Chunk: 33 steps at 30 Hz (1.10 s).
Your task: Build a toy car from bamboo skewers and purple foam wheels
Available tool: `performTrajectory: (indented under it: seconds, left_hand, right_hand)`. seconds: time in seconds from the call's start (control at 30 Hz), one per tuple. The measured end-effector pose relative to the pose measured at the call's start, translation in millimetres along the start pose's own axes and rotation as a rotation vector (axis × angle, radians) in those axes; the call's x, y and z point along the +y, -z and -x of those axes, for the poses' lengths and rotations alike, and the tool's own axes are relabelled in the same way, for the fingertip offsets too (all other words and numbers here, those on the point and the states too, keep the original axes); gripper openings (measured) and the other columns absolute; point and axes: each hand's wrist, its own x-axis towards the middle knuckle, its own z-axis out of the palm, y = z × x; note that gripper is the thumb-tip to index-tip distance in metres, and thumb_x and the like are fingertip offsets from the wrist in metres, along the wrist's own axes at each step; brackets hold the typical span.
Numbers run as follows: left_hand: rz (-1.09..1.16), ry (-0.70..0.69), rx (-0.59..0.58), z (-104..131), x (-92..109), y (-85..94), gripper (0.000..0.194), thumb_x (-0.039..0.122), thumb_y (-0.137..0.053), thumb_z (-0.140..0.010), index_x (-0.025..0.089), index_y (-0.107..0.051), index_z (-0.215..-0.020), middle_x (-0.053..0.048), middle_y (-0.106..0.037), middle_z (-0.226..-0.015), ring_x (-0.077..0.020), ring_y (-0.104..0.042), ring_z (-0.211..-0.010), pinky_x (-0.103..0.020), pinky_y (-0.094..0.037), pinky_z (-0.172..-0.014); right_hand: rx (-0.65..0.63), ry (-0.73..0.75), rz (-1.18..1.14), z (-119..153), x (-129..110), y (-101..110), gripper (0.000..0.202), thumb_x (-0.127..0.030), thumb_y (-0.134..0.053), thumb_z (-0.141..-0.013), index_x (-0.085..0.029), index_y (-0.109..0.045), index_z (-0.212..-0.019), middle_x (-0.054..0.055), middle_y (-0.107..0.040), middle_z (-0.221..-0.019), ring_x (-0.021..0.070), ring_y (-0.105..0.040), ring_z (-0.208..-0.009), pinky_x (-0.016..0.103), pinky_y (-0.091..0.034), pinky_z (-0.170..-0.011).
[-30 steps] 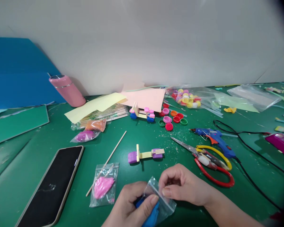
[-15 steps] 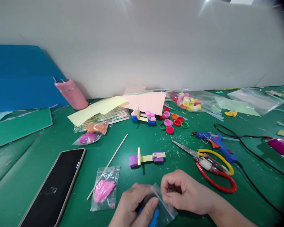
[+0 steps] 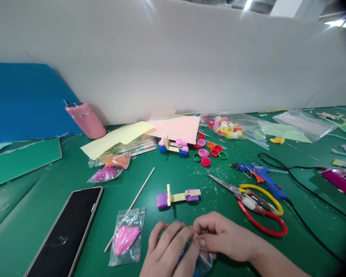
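Observation:
My left hand (image 3: 170, 252) and my right hand (image 3: 223, 236) meet at the front of the table, both closed on a small clear zip bag (image 3: 206, 261). Something blue, like modelling clay, shows inside the bag, mostly hidden by my left fingers. Just beyond my hands lies a small model (image 3: 178, 197) made of purple clay lumps joined by a pale stick. To the left, a second zip bag (image 3: 127, 239) holding pink clay rests over a thin wooden stick (image 3: 144, 182).
A phone (image 3: 66, 232) lies at left. Scissors (image 3: 248, 204) and a blue glue gun (image 3: 261, 177) with its cable are at right. Further back are coloured bottle caps (image 3: 205, 161), another model (image 3: 174, 146), paper sheets (image 3: 175, 127) and a pink flask (image 3: 86, 120).
My left fingers have come over the top of the bag and moved right, against my right fingertips. The blue content is more covered now. The camera has tilted up slightly.

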Motion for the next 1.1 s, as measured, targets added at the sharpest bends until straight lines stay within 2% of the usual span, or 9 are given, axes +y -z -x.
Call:
performTrajectory:
  seconds: [0.13,0.27,0.3,0.43,0.57,0.7,0.83,1.0,1.1]
  left_hand:
    - [0.052,0.033,-0.017,-5,-2,2.2,0.027,0.020,-0.037,-0.091,0.021,-0.061,-0.079,-0.001,-0.069,-0.085,-0.0147,-0.059,-0.088,-0.030,-0.030,-0.092]
    - [0.027,-0.052,-0.244,-7,-3,7.5,0.020,0.017,-0.042,-0.089,0.018,-0.059,-0.098,-0.004,-0.068,-0.097,-0.0165,-0.056,-0.099,-0.031,-0.029,-0.096]
    - [0.013,-0.075,-0.195,-7,-2,8.4,0.023,0.016,-0.038,-0.090,0.018,-0.058,-0.101,-0.004,-0.068,-0.096,-0.0165,-0.056,-0.100,-0.032,-0.028,-0.097]
    - [-0.021,0.000,-0.217,-8,3,10.5,0.023,0.014,-0.039,-0.090,0.022,-0.058,-0.099,-0.002,-0.069,-0.096,-0.0177,-0.056,-0.102,-0.037,-0.031,-0.097]
    - [0.067,0.082,-0.235,-10,4,13.8,0.013,0.015,-0.052,-0.083,0.024,-0.060,-0.087,0.001,-0.069,-0.092,-0.0169,-0.059,-0.099,-0.035,-0.038,-0.093]
    - [0.098,0.139,-0.279,-12,3,16.1,0.016,0.011,-0.052,-0.080,0.024,-0.060,-0.074,-0.001,-0.068,-0.091,-0.0179,-0.059,-0.097,-0.038,-0.041,-0.091]
    - [0.116,0.147,-0.279,-17,4,16.2,0.017,0.008,-0.050,-0.079,0.022,-0.058,-0.073,0.001,-0.065,-0.090,-0.0170,-0.056,-0.096,-0.035,-0.040,-0.091]
    - [0.185,0.197,-0.322,-21,6,18.1,0.016,0.009,-0.049,-0.077,0.021,-0.053,-0.068,-0.004,-0.060,-0.093,-0.0207,-0.051,-0.097,-0.035,-0.041,-0.085]
    - [0.247,0.228,-0.333,-22,5,21.8,0.015,0.016,-0.047,-0.081,0.021,-0.052,-0.067,-0.007,-0.057,-0.097,-0.0224,-0.049,-0.099,-0.035,-0.042,-0.084]
  right_hand:
    - [0.007,0.007,0.016,0,-1,0,0.037,-0.048,-0.065,-0.069,-0.013,-0.052,-0.066,-0.007,-0.044,-0.051,0.0042,-0.037,-0.044,0.016,-0.028,-0.043]
    - [-0.035,0.022,-0.063,1,-1,0,0.036,-0.038,-0.075,-0.060,-0.012,-0.051,-0.065,-0.006,-0.046,-0.054,0.0037,-0.038,-0.048,0.016,-0.030,-0.046]
    - [-0.060,0.025,-0.102,1,0,0,0.036,-0.037,-0.076,-0.059,-0.012,-0.052,-0.065,-0.005,-0.048,-0.057,0.0040,-0.040,-0.050,0.016,-0.032,-0.048]
    - [-0.109,0.028,-0.171,0,4,1,0.033,-0.035,-0.076,-0.059,-0.010,-0.056,-0.069,-0.004,-0.051,-0.059,0.0038,-0.043,-0.050,0.016,-0.034,-0.049]
    - [-0.064,-0.026,-0.144,-2,6,2,0.030,-0.035,-0.073,-0.060,-0.012,-0.053,-0.064,-0.006,-0.049,-0.049,0.0031,-0.039,-0.039,0.015,-0.030,-0.040]
    - [-0.051,-0.020,-0.113,-3,5,1,0.028,-0.036,-0.069,-0.064,-0.012,-0.054,-0.066,-0.006,-0.049,-0.052,0.0040,-0.042,-0.043,0.016,-0.033,-0.043]
    - [-0.053,0.003,-0.047,-2,5,-1,0.030,-0.041,-0.064,-0.070,-0.013,-0.052,-0.069,-0.006,-0.047,-0.054,0.0047,-0.042,-0.046,0.016,-0.032,-0.044]
    - [-0.084,-0.023,0.037,-2,4,-1,0.027,-0.039,-0.059,-0.075,-0.014,-0.050,-0.071,-0.007,-0.045,-0.052,0.0044,-0.041,-0.043,0.016,-0.034,-0.042]
    - [-0.012,-0.056,0.079,-2,1,1,0.020,-0.033,-0.057,-0.077,-0.016,-0.048,-0.071,-0.007,-0.048,-0.052,0.0052,-0.046,-0.043,0.015,-0.036,-0.042]
